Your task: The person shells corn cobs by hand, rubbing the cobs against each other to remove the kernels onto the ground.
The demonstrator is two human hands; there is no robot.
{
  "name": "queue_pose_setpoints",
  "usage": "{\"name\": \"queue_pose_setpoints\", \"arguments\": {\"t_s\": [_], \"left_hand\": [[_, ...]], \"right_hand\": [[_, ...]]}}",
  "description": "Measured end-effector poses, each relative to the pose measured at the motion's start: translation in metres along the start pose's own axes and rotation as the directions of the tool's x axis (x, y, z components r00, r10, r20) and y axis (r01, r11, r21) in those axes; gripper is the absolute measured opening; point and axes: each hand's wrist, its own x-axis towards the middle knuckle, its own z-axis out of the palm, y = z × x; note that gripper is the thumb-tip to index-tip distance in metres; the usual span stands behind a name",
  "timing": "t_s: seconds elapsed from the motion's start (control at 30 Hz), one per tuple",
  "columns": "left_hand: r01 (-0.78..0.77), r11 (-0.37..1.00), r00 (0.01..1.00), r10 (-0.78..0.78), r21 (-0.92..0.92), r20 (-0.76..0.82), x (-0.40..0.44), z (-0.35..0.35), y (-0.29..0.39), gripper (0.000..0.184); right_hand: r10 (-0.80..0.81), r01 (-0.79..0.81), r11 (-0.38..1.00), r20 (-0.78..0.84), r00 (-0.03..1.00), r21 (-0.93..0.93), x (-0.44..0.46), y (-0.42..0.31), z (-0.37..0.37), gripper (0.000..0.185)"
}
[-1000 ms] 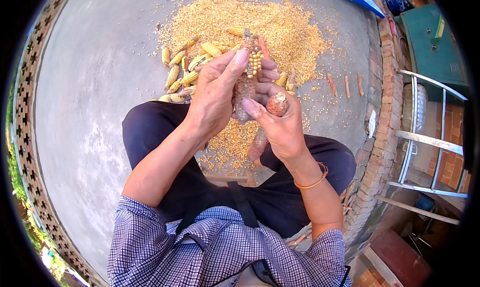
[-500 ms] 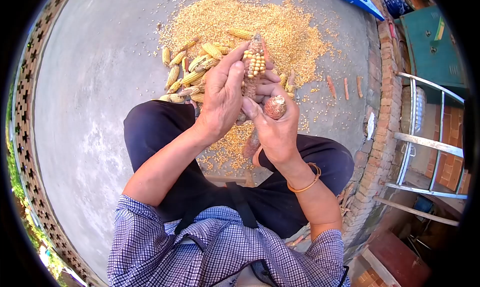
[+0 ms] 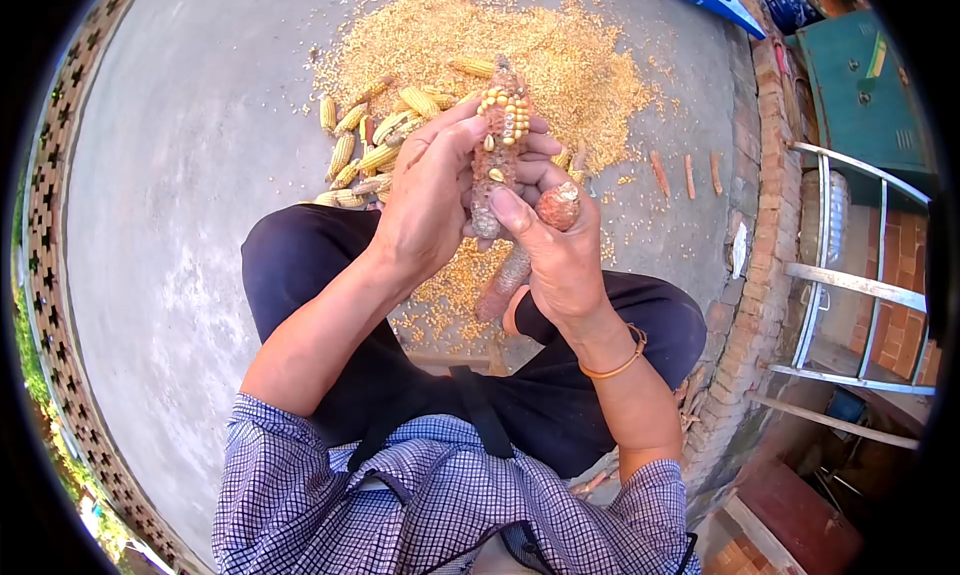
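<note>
Left hand (image 3: 420,210): fingers cradle partly stripped yellow corncob (image 3: 514,120), seemingly steadying it | right hand (image 3: 568,265): fingers clasp reddish bare cob (image 3: 559,207) | golden kernel heap (image 3: 570,60), 12 o'clock

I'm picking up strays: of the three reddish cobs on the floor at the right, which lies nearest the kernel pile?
The leftmost cob; the middle cob and rightmost cob lie farther from the kernel pile, toward the bricks.

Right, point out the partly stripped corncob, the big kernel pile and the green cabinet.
Partly stripped corncob (image 3: 493,159): head view, on its bare middle.
Big kernel pile (image 3: 560,65): head view, near its middle.
Green cabinet (image 3: 868,105): head view, on its flat face.
</note>
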Motion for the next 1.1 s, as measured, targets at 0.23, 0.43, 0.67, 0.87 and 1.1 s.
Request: {"name": "queue_pose_setpoints", "arguments": {"t_s": [0.23,0.43,0.67,0.87,1.1], "left_hand": [[-0.101,0.981,0.995,0.099,0.165,0.021,-0.006,0.002,-0.003,0.042],[-0.181,0.965,0.983,0.180,0.188,0.025,-0.008,0.004,-0.008,0.044],[-0.151,0.957,0.988,0.154,0.249,0.005,-0.010,0.002,-0.005,0.042],[-0.184,0.954,0.982,0.189,0.238,0.004,-0.012,0.003,-0.006,0.043],[-0.187,0.940,0.982,0.188,0.285,0.024,-0.012,0.003,-0.006,0.046]], "right_hand": [[-0.109,0.108,0.993,-0.017,0.994,-0.041,0.001,0.001,0.004,0.025],[-0.177,0.176,0.982,-0.013,0.984,-0.063,0.002,0.003,0.005,0.025],[-0.190,0.191,0.977,0.020,0.982,-0.099,0.001,0.002,0.007,0.025],[-0.213,0.214,0.972,0.017,0.977,-0.103,0.000,0.007,0.007,0.025],[-0.200,0.200,0.973,0.015,0.980,-0.117,-0.002,0.009,0.006,0.026]]}}
